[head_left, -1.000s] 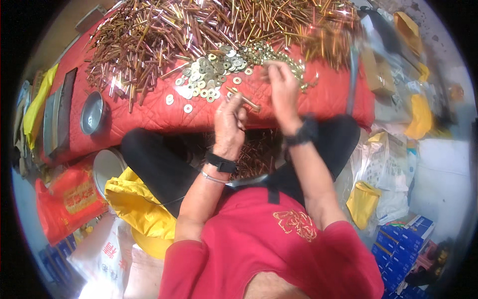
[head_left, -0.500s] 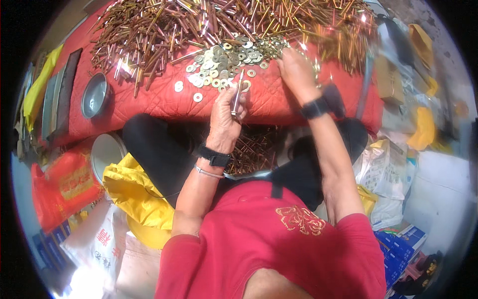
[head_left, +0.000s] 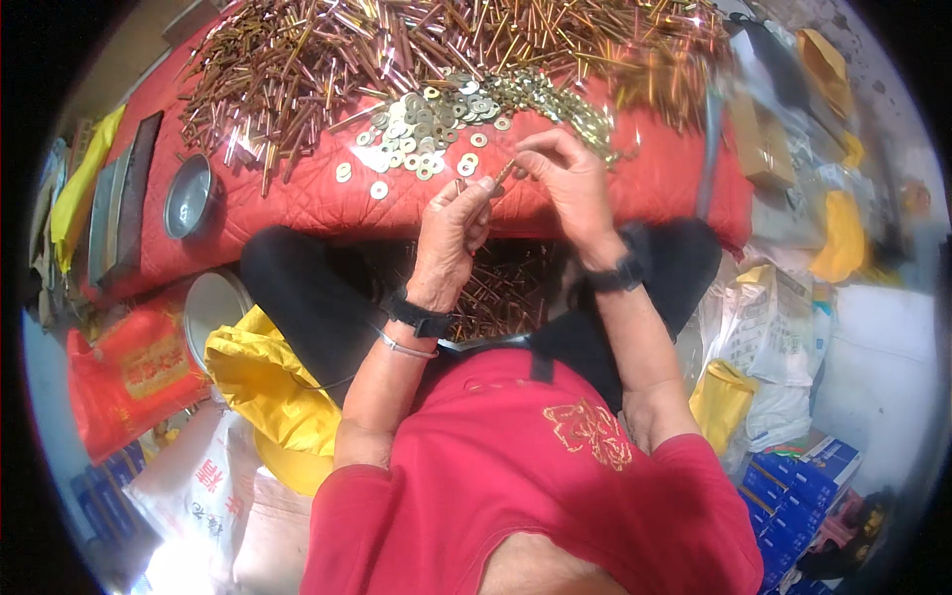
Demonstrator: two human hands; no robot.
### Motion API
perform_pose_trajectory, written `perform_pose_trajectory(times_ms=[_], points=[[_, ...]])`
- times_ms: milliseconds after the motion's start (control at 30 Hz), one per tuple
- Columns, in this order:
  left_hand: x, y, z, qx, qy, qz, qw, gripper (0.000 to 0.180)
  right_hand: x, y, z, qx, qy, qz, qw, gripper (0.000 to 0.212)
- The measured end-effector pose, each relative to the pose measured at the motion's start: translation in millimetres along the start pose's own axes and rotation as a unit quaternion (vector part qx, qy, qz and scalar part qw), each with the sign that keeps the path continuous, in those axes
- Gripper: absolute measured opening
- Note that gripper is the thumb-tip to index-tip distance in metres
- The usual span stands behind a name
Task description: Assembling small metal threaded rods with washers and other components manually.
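In front of the red quilted cover, my left hand (head_left: 451,238) is closed around a slim metal bolt (head_left: 505,174), which slants up to the right. My right hand (head_left: 575,193) meets the bolt's upper end with thumb and forefinger pinched there. Whatever small part those fingertips hold is too small to make out. Just beyond both hands lies a spread of flat round washers (head_left: 421,134). To their right is a heap of small shiny nuts (head_left: 560,107). A large pile of copper-coloured metal rods or bolts (head_left: 397,50) covers the far side.
A grey metal bowl (head_left: 191,196) rests on the red cover (head_left: 288,208) at the left. More rods (head_left: 501,293) lie below, between my knees. Yellow sacks (head_left: 268,382), a red bag (head_left: 134,367) and blue boxes (head_left: 803,496) stand around me. A cardboard box (head_left: 762,149) is at the right.
My right hand has come from the heap of nuts down and left to the bolt's end. The bolt in my left hand has tipped from nearly upright to slanting right.
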State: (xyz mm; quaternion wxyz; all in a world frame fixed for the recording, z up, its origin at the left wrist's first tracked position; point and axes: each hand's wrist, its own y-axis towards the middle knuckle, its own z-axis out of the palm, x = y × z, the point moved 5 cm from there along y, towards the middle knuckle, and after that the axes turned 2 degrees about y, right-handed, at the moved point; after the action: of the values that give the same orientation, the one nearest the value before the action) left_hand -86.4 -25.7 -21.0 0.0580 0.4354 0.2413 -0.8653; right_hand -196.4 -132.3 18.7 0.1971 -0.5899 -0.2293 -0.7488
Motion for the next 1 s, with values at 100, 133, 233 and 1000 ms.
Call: perform_pose_trajectory(times_ms=[100,133,233,1000], points=[[0.4,-2.4,2.3,0.000,-0.008,-0.002,1.000,0.019,-7.0,-2.3,-4.2,0.018,0.036,0.008,0.999,0.011],[1.1,-2.9,1.8,0.013,-0.006,-0.007,1.000,0.018,-5.9,-3.3,-4.0,0.025,0.017,0.004,1.000,0.011],[0.6,-2.6,-2.0,0.048,-0.002,-0.023,0.999,0.017,2.4,-5.0,-4.0,0.057,-0.054,-0.041,0.996,0.011],[-15.3,-13.4,0.3,0.041,0.186,0.019,0.981,0.023,33.2,-19.2,1.8,0.188,-0.328,-0.099,0.920,0.009]])
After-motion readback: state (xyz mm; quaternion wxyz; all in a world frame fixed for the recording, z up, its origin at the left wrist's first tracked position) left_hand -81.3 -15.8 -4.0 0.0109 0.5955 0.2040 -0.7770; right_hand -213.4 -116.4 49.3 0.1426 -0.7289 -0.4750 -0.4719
